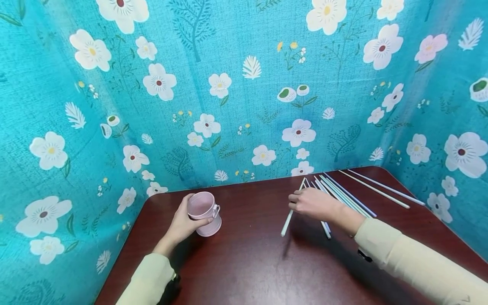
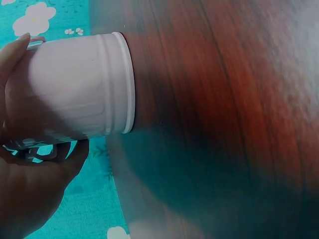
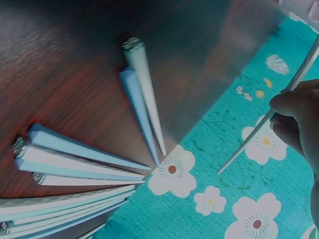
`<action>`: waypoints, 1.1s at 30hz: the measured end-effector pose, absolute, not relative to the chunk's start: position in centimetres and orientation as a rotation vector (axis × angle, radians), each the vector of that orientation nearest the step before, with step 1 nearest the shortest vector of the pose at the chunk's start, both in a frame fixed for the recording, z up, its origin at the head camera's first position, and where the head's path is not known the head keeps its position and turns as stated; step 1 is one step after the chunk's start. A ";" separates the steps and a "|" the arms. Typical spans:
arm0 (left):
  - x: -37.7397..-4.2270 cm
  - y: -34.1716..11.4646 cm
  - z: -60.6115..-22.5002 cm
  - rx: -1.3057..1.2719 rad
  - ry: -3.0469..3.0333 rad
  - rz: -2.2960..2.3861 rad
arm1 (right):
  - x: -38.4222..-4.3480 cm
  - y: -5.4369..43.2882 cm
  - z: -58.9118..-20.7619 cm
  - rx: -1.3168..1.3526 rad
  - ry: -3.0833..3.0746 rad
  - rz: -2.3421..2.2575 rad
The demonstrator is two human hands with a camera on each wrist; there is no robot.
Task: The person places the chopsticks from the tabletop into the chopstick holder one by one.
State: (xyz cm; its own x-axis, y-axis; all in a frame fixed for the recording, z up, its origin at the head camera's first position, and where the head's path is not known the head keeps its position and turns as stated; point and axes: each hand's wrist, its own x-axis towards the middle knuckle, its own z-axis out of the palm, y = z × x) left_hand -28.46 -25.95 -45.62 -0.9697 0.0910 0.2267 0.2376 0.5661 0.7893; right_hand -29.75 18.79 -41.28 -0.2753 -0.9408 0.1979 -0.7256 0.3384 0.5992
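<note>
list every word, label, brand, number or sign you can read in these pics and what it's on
None can be read: the pink bucket, the sticks and the flowered cloth show no lettering in these views.
A small mark on the right sleeve is too faint to tell.

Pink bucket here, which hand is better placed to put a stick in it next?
Probably the right hand: it pinches a stick, while the left hand grips the bucket.

Teal flowered cloth [image 1: 236, 106] on 3 sides of a glossy, dark reddish-brown table [image 1: 244, 258].
</note>
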 end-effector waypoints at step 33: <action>-29.2 -18.3 -45.7 -0.504 -2.626 -1.445 | -28.9 15.9 -40.0 1.300 -2.245 0.280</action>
State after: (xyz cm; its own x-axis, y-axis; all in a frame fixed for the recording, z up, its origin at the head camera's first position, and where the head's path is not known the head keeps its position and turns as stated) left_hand -29.20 -18.29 -45.73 -0.9400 0.2371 0.2454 0.3341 0.4944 0.8024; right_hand -28.94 15.88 -39.96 -0.3999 -0.7435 0.5360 -0.8523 0.5168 0.0809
